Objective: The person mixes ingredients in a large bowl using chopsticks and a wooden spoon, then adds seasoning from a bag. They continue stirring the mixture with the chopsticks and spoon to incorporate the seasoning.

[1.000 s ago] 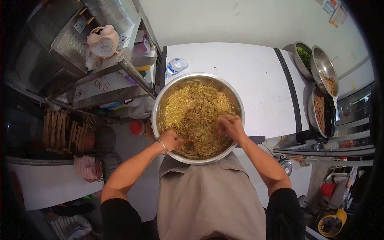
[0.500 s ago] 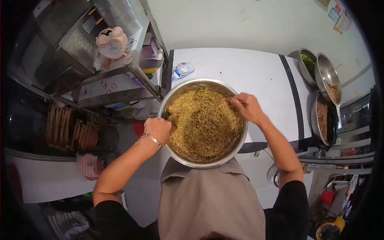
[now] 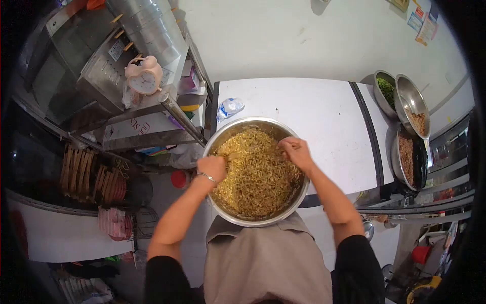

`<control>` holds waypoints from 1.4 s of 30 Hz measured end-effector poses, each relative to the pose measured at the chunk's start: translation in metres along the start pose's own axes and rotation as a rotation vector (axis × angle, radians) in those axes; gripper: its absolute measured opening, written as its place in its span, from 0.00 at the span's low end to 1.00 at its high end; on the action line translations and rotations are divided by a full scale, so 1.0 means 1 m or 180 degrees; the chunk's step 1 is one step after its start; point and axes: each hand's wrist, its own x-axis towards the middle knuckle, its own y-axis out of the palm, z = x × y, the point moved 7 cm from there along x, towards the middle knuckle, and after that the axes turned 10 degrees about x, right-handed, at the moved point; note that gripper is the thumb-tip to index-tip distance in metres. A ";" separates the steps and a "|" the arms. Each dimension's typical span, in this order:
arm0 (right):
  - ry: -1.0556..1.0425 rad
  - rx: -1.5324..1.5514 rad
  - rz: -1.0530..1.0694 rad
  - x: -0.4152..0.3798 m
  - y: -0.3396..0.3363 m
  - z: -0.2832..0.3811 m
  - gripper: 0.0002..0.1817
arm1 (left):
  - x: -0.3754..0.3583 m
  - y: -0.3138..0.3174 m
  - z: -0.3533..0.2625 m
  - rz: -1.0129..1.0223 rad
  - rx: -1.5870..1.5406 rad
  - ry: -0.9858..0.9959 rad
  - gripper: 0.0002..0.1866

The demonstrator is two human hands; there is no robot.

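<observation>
A large steel bowl [image 3: 217, 205] stands at the table's front edge, against my apron. It holds a shredded or grainy brown and yellow mixture [image 3: 258, 175]. My left hand [image 3: 211, 168] is closed over the bowl's left side, its fingers curled at the mixture. At the bowl's upper right, my right hand [image 3: 296, 152] is closed too, thumb and fingers pinched together over the mixture. What either hand grips is too small and blurred to name.
A crumpled clear plastic package [image 3: 231, 108] lies behind the bowl on the white table [image 3: 304, 101]. Steel bowls with green and brown food [image 3: 412, 104] stand at the right. A metal shelf [image 3: 172, 109] with a pink alarm clock [image 3: 144, 76] is at the left.
Both hands have moved inward over the bowl, the left one to the right and the right one to the left. The mixture looks more evenly spread. The view has tilted slightly upward.
</observation>
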 end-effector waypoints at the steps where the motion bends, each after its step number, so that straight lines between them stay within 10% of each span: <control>1: 0.0544 0.0729 -0.0087 -0.001 0.010 -0.029 0.12 | 0.000 0.011 -0.013 0.0048 -0.0150 0.0042 0.12; 2: -0.0316 0.0037 0.0108 0.011 0.018 -0.058 0.12 | 0.000 0.019 -0.022 0.0082 -0.0289 0.0085 0.12; 6: 0.0162 0.0414 0.1033 -0.023 0.007 0.025 0.11 | -0.038 -0.013 0.011 -0.0005 -0.0412 0.0404 0.15; 10: -0.1070 -0.0839 0.0353 0.010 -0.007 0.023 0.11 | -0.016 -0.031 0.025 -0.0175 0.0072 0.0078 0.16; 18: 0.0107 0.0234 0.1468 -0.012 0.007 0.039 0.13 | -0.040 -0.018 0.009 -0.0188 -0.0058 0.0683 0.13; 23: -0.0821 -0.1224 0.0791 0.022 0.015 0.009 0.14 | 0.001 0.001 0.004 0.0056 0.0449 0.0291 0.09; 28: -0.0961 -0.0998 0.1773 -0.019 0.046 0.060 0.11 | -0.019 -0.032 -0.019 0.0019 0.0573 0.1047 0.07; 34: -0.1018 -0.0792 0.1611 -0.033 0.027 0.077 0.08 | 0.033 -0.100 -0.056 -0.1635 0.1362 0.2571 0.06; 42: -0.1260 -0.1296 0.0916 -0.045 -0.026 0.069 0.07 | 0.023 -0.024 0.017 -0.0497 0.1502 0.1859 0.06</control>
